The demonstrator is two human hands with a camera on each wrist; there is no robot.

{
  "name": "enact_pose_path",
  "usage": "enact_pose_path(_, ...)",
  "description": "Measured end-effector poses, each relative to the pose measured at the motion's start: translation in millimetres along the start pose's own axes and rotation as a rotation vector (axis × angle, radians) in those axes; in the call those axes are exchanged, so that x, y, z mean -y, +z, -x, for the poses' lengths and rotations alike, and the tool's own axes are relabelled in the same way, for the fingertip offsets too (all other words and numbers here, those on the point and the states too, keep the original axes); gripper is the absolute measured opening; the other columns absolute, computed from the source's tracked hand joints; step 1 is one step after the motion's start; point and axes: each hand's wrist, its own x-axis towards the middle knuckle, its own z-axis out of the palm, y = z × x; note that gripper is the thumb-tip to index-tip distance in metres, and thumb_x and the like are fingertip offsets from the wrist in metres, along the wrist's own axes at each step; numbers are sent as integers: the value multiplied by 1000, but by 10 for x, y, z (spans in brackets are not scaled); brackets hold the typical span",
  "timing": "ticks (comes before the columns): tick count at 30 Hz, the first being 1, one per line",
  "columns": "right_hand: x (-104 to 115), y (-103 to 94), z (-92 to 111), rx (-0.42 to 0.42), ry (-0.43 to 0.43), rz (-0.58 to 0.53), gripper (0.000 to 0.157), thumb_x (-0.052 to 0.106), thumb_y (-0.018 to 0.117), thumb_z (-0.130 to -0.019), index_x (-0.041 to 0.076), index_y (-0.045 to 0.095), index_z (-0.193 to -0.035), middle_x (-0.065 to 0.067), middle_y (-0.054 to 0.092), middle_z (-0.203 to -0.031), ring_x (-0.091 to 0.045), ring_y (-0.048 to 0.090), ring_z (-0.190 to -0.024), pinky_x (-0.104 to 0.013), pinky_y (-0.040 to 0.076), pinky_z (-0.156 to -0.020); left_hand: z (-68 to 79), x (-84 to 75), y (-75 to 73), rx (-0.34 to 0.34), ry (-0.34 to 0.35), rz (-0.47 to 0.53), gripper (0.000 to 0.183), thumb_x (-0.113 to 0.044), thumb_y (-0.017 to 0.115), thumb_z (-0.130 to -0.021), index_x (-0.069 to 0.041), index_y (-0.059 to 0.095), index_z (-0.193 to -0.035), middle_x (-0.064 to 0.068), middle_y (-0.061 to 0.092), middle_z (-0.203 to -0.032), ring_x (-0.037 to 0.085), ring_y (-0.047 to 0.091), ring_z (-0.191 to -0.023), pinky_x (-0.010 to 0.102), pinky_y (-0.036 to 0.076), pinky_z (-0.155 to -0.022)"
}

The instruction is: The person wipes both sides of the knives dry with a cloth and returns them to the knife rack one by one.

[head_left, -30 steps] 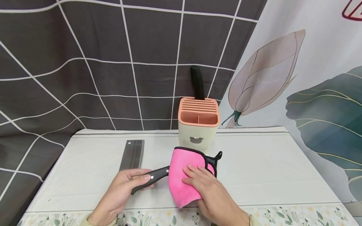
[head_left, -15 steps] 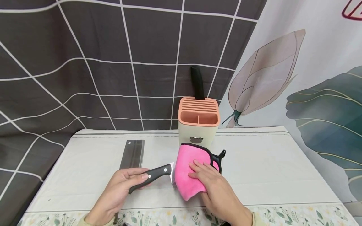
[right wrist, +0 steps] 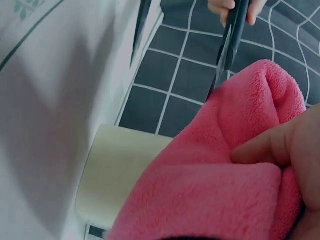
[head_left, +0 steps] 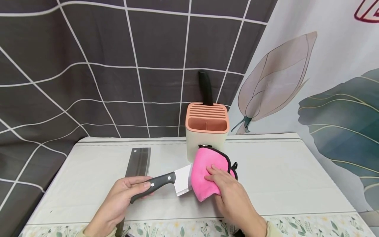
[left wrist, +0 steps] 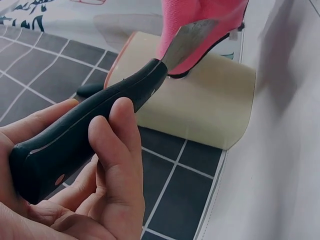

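Observation:
In the head view my left hand grips a kitchen knife by its riveted black handle. The base of its broad blade shows; a pink cloth with black edging covers the rest. My right hand holds this cloth folded about the blade, fingers lying across its top. In the right wrist view the thumb presses into the cloth's plush side. From the left wrist view, the left thumb and fingers close around the knife handle. The blade's far end is hidden in the cloth.
A cream knife block with an orange slotted top stands behind the cloth, a black handle rising from it. Left of it a wide grey blade lies on the white tablecloth, partly behind my left hand. A dark grid-patterned curtain hangs behind.
My right hand and the pink cloth have slid right and slightly away along the blade, baring more metal near the handle. The left hand with the knife has shifted slightly left.

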Motion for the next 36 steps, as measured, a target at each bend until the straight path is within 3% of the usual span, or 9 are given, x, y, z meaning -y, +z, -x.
enact_pose_path(4, -37, -23, 1, 0, 53, 13, 50, -16, 61, -68, 9, 72, -110, -3, 65, -134, -23, 61, -124, -46, 50, -99, -6, 9, -44, 11, 8, 0, 41, -15, 67, -95, 14, 62, -123, 11, 76, -96, 20, 71, -96, 29, 55, -84)
enact_pose_path(8, -72, -57, -11, -28, 100, 6, 49, -17, 64, -69, 9, 72, -108, -1, 70, -123, -20, 65, -116, -41, 55, -91, -15, 13, -81, 17, 8, 4, 40, -15, 67, -96, 14, 62, -122, 9, 76, -95, 19, 72, -93, 29, 55, -82)
enact_pose_path(15, -124, -122, -33, -188, 132, -3, 46, -17, 59, -72, 10, 70, -108, 1, 73, -109, -17, 70, -98, -32, 55, -75, -7, 2, -131, 40, -3, 31, 40, -15, 65, -97, 15, 61, -123, 7, 76, -101, 18, 73, -90, 28, 56, -84)
enact_pose_path(22, -115, -151, -42, -339, 164, -92, 45, -15, 55, -76, 9, 71, -111, -2, 72, -112, -24, 70, -103, -10, 42, -96, -1, -4, -160, 57, -6, 6, 37, -15, 65, -97, 13, 63, -121, 6, 76, -96, 18, 72, -91, 29, 56, -83)
enact_pose_path(36, -9, -148, -102, -588, 8, -177, 50, -16, 40, -71, -2, 72, -107, -16, 72, -108, -20, 68, -105, -20, 46, -99, -21, 25, -38, 61, 2, -36, 41, -18, 68, -95, 15, 63, -119, 14, 75, -98, 23, 73, -91, 30, 54, -80)
